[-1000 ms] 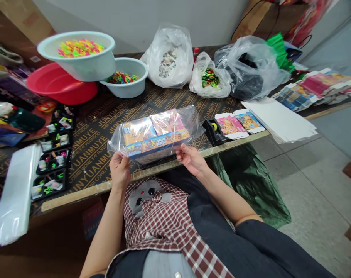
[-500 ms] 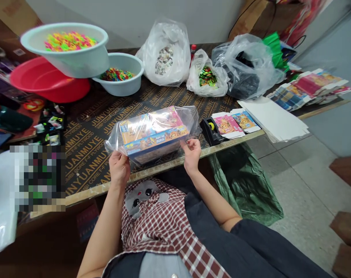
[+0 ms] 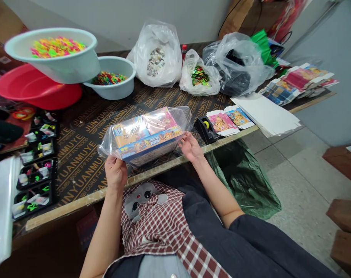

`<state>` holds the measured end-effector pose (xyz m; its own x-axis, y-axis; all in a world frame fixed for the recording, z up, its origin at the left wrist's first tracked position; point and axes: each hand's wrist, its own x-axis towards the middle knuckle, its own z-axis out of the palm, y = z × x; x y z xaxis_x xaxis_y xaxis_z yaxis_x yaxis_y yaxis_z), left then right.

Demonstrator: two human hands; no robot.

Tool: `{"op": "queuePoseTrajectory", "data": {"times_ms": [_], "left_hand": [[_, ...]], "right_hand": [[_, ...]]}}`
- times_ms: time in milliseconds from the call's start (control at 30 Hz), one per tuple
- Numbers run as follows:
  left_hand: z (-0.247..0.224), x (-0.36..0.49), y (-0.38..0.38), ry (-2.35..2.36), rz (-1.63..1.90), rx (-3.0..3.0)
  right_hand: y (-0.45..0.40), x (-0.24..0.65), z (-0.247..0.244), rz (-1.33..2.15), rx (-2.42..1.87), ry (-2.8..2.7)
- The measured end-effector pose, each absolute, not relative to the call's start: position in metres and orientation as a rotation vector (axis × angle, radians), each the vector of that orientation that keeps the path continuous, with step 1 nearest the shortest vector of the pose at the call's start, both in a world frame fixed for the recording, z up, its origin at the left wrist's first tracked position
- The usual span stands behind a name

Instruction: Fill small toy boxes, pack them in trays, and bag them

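A blue and pink printed box (image 3: 152,141) lies inside a clear plastic bag (image 3: 107,143) on the dark plywood table, close to its front edge. My left hand (image 3: 116,172) is closed on the bag at the box's near left corner. At the near right corner, my right hand (image 3: 191,146) pinches the bag with curled fingers. Loose clear film sticks out past both ends of the box. Just right of the bag stands a black tape dispenser (image 3: 206,129) with a yellow core.
Tubs of colourful small pieces (image 3: 52,58) and a red basin (image 3: 36,87) stand at the back left. Plastic bags (image 3: 161,54) line the back. Black trays (image 3: 33,200) sit left; flat printed boxes (image 3: 223,122) and white sheets (image 3: 265,114) lie right.
The view has shifted a little, so the table items appear further left. My right hand's fingers have loosened slightly at the bag's corner. Both hands remain at the bag's near corners.
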<state>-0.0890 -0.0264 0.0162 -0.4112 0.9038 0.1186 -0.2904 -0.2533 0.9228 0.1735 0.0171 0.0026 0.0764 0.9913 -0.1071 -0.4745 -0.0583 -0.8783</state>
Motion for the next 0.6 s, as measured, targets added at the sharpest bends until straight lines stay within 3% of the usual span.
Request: {"op": "queuePoseTrajectory", "data": {"times_ms": [600], "left_hand": [[0.002,-0.086,0.009,1.16,1.903,0.543]], "right_hand": [[0.036,0.13,-0.001,1.237,-0.995,-0.721]]}}
